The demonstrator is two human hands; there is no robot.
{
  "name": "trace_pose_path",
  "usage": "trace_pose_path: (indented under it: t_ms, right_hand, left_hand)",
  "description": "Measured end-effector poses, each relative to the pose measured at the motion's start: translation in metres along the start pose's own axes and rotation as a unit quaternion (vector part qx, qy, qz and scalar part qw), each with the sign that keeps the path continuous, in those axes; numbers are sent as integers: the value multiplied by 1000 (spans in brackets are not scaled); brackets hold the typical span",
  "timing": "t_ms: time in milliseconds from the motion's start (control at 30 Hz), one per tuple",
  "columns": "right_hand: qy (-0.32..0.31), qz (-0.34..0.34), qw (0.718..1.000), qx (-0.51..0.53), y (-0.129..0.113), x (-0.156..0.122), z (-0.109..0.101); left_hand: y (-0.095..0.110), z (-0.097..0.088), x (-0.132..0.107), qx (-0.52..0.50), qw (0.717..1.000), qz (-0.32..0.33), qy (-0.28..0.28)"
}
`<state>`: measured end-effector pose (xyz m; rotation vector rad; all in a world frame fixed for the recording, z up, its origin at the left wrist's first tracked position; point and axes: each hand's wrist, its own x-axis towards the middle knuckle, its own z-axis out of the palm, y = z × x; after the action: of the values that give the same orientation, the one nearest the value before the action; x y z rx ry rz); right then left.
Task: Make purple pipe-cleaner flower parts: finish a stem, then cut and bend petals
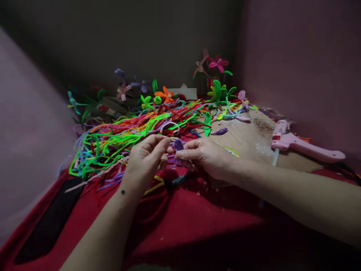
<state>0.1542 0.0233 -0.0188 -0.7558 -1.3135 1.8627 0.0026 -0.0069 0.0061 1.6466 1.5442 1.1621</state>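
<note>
A purple pipe-cleaner petal (178, 144) stands upright between the thumb and fingers of my right hand (210, 156). Close beside it on the left, my left hand (148, 156) is closed in a pinch. Whatever its fingertips hold is hidden from me. Just behind both hands spreads a large heap of loose pipe cleaners (135, 130) in green, orange, red, pink and purple. A green leaf shape (207, 124) and another purple petal (220, 131) lie beyond my right hand.
A pink hot glue gun (299, 143) rests at the right on a brown board (242, 135). Finished flowers, among them an orange one (165, 95) and a pink one (219, 63), stand at the back. A black strip (50, 222) lies on the red cloth (180, 222) at left.
</note>
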Motion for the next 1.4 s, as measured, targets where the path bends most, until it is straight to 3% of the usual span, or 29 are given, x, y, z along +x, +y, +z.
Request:
trace_pose_path:
  t_ms: [100, 167, 200, 267, 333, 400, 433, 500, 567, 600, 700, 767, 833, 900, 1000, 1133, 1267, 1400]
  right_hand:
    - [25, -6, 998, 56, -1, 4, -3]
    - [36, -20, 998, 46, -1, 6, -5]
    - [45, -28, 998, 22, 0, 6, -5]
    - [69, -38, 996, -46, 0, 5, -4]
    - [89, -34, 991, -98, 0, 4, -3]
    - [104, -25, 987, -118, 0, 3, -2]
    - [111, -26, 987, -118, -1, 3, -2]
    - [120, -38, 987, -101, -1, 4, -4]
    - [124, -56, 989, -63, -1, 7, -6]
    - [125, -65, 989, -38, -1, 9, -7]
    - [124, -85, 988, 28, 0, 13, -9]
    - [115, -83, 988, 60, 1, 14, -8]
    - [91, -69, 990, 78, 2, 12, -6]
    - [73, -63, 993, 65, 4, 10, -5]
    - [103, -88, 990, -29, 3, 7, -5]
    - [128, -107, 981, -103, -2, 4, -1]
    - [103, -68, 991, 54, -17, 3, 0]
    - [128, -61, 969, 201, -40, 6, -11]
  left_hand:
    - [4, -3, 2, -14, 990, -73, -121]
    - [3, -3, 0, 40, 984, -60, -160]
    - [1, -2, -1, 79, 985, -26, -151]
    - [-6, -1, -5, 175, 977, 91, -77]
    - [-12, 0, -9, 274, 938, 213, 8]
    - [-15, 1, -11, 324, 903, 278, 45]
    - [-15, 0, -12, 321, 902, 284, 48]
    - [-12, -1, -11, 256, 936, 234, 56]
    - [-8, -3, -8, 106, 984, 123, 79]
    - [-6, -3, -6, 9, 994, 61, 92]
    - [-5, 2, 0, -229, 967, -99, 57]
    - [-8, 11, 1, -286, 940, -177, -46]
    - [-11, 19, 1, -322, 917, -197, -133]
    - [-13, 26, 0, -345, 899, -205, -176]
    - [-13, 32, -2, -358, 885, -225, -197]
    - [-11, 30, -6, -342, 892, -222, -193]
    - [-5, 20, -6, -328, 900, -195, -213]
    - [16, 15, -7, -235, 939, -164, -191]
